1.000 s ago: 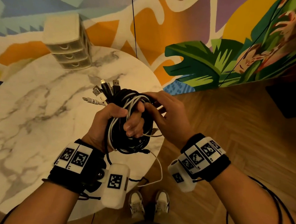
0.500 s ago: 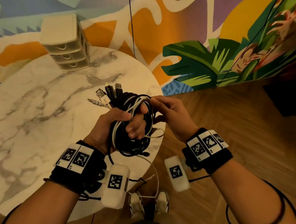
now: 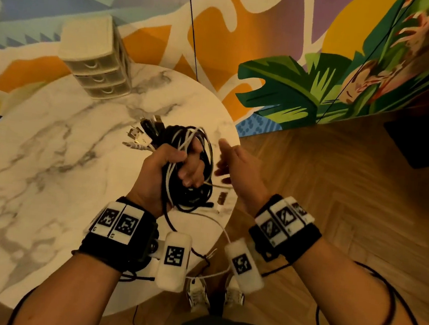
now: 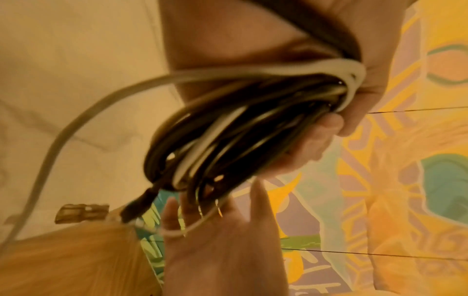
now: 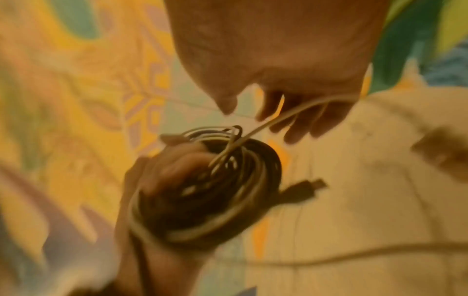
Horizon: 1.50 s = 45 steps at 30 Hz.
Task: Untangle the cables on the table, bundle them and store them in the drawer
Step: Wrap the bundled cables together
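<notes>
A coil of black and white cables (image 3: 191, 197) hangs over the right edge of the marble table (image 3: 49, 161). My left hand (image 3: 178, 164) grips it, fingers curled through the loops. Several plug ends (image 3: 142, 136) stick out at the coil's far left. My right hand (image 3: 228, 161) is just right of the coil, blurred, fingers spread and straight. In the right wrist view a thin white cable (image 5: 286, 116) runs from the coil (image 5: 215, 190) across my right hand's fingers (image 5: 298, 124). In the left wrist view the coil (image 4: 228, 136) sits in my left fingers (image 4: 316, 140).
A small cream chest of three drawers (image 3: 96, 70), all closed, stands at the table's far edge against the painted wall. A loose white cable end (image 3: 217, 223) trails down from the coil past the table's rim. Wooden floor (image 3: 349, 203) lies to the right.
My right hand has left the top of the coil and moved slightly right, its fingers opening out. My left hand keeps its grip on the coil.
</notes>
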{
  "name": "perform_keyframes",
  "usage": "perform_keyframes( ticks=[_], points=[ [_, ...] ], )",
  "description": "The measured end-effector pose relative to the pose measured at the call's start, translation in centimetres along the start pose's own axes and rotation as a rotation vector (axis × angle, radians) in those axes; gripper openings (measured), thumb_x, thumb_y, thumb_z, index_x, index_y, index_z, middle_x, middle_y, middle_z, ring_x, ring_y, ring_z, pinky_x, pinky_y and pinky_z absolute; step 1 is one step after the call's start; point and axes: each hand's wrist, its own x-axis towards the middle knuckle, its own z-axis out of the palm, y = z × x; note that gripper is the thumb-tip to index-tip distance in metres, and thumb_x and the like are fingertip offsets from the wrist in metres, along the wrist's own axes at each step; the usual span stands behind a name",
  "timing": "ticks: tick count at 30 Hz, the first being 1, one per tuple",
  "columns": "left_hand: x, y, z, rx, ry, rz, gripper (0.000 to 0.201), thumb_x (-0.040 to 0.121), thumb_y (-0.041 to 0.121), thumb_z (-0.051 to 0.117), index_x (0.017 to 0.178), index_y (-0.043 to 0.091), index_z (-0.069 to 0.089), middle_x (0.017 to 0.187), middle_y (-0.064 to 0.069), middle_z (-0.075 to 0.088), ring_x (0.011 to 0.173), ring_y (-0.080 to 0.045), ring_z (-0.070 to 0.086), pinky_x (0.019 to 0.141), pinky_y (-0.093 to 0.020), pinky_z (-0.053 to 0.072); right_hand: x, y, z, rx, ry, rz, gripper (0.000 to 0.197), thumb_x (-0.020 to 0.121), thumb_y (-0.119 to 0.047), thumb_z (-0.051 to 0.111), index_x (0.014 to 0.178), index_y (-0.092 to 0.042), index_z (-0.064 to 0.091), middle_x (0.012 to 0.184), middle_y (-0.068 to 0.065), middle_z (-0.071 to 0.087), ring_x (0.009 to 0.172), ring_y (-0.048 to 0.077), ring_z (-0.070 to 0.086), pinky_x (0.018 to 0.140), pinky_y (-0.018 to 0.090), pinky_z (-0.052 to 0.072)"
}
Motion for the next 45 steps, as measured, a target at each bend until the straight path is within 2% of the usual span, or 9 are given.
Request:
perform_keyframes(
  ticks=[3, 5, 11, 15, 21, 24, 29, 36, 45],
  points=[
    [0.3, 0.7, -0.1, 0.096, 0.178, 0.085, 0.022, 0.066, 0.016, 0.056, 0.086, 0.007, 0.051, 0.049, 0.001, 0.035, 0.044, -0.014, 0.033, 0.048, -0.026, 0.036, -2.4, 1.4, -0.9, -0.24, 0.35, -0.467, 0.039, 0.086, -0.057, 0.046, 0.088, -0.019, 0.048, 0.085, -0.005, 0.05, 0.074, 0.009, 0.047, 0.066, 0.019, 0.041],
    [0.3, 1.0, 0.1, 0.137, 0.246, 0.121, 0.014, 0.072, 0.013, 0.045, 0.084, 0.007, 0.05, 0.048, 0.001, 0.034, 0.043, -0.015, 0.033, 0.047, -0.026, 0.033, -4.7, 2.1, -1.1, -0.395, 0.272, -0.579, 0.033, 0.085, -0.055, 0.049, 0.08, -0.023, 0.048, 0.08, -0.013, 0.047, 0.071, 0.001, 0.043, 0.065, 0.01, 0.036],
    [0.8, 0.3, 1.2, 0.246, 0.269, 0.173, 0.014, 0.073, 0.012, 0.047, 0.086, 0.007, 0.051, 0.05, 0.0, 0.038, 0.047, -0.016, 0.038, 0.053, -0.028, 0.036, -6.3, 4.0, 1.5, -0.414, -0.336, -0.168, 0.057, 0.074, -0.057, 0.068, 0.122, -0.027, 0.056, 0.124, -0.011, 0.056, 0.113, 0.001, 0.052, 0.099, 0.027, 0.044],
    [0.7, 0.1, 1.1, 0.296, 0.257, 0.182, 0.017, 0.072, 0.014, 0.053, 0.088, 0.007, 0.052, 0.052, -0.002, 0.039, 0.051, -0.018, 0.04, 0.055, -0.028, 0.04, -5.4, 4.5, 2.5, -0.405, -0.212, -0.355, 0.029, 0.077, -0.041, 0.074, 0.096, -0.021, 0.066, 0.115, -0.006, 0.055, 0.107, 0.007, 0.051, 0.094, 0.026, 0.045],
    [1.1, 1.1, 1.4, 0.245, 0.326, 0.227, 0.014, 0.076, 0.011, 0.044, 0.087, 0.008, 0.052, 0.052, -0.002, 0.039, 0.051, -0.018, 0.04, 0.058, -0.029, 0.042, -4.9, 5.8, 3.9, -0.443, -0.259, -0.357, 0.073, 0.082, -0.047, 0.066, 0.143, -0.022, 0.035, 0.146, -0.003, 0.036, 0.132, 0.009, 0.034, 0.109, 0.026, 0.032],
    [1.0, 0.9, 2.0, 0.207, 0.315, 0.215, 0.014, 0.076, 0.012, 0.042, 0.087, 0.008, 0.051, 0.051, -0.001, 0.038, 0.051, -0.017, 0.039, 0.058, -0.029, 0.042, -3.8, 5.7, 4.9, -0.249, -0.282, -0.419, 0.023, 0.093, -0.031, 0.056, 0.103, -0.013, 0.066, 0.103, 0.0, 0.06, 0.092, 0.005, 0.055, 0.083, 0.024, 0.043],
    [0.0, 2.4, 2.0, 0.083, 0.128, 0.179, 0.016, 0.073, 0.016, 0.045, 0.086, 0.008, 0.049, 0.048, 0.002, 0.035, 0.048, -0.014, 0.035, 0.055, -0.028, 0.04, -1.9, 7.5, 3.9, -0.247, -0.653, 0.118, 0.051, 0.088, -0.043, 0.061, 0.046, -0.022, 0.042, 0.043, -0.006, 0.038, 0.039, 0.013, 0.031, 0.043, 0.023, 0.028],
    [-2.5, 3.6, 1.6, 0.151, -0.357, -0.215, 0.028, 0.069, 0.022, 0.064, 0.086, 0.001, 0.055, 0.047, -0.003, 0.032, 0.042, -0.019, 0.029, 0.049, -0.029, 0.029, 3.9, 8.4, -2.2, -0.369, -0.528, 0.281, 0.036, 0.093, -0.002, 0.052, 0.059, -0.013, 0.047, 0.047, -0.002, 0.045, 0.041, 0.009, 0.041, 0.05, 0.026, 0.037],
    [-4.0, 1.0, 0.1, 0.636, -0.086, -0.251, 0.015, 0.066, 0.017, 0.061, 0.079, 0.009, 0.065, 0.053, -0.006, 0.045, 0.042, -0.016, 0.037, 0.046, -0.023, 0.033, 5.7, 2.6, -3.2, -1.151, -0.585, 0.053, 0.045, 0.091, -0.042, 0.056, 0.081, 0.001, 0.063, 0.071, 0.009, 0.05, 0.067, 0.021, 0.042, 0.064, 0.03, 0.036]
  ],
)
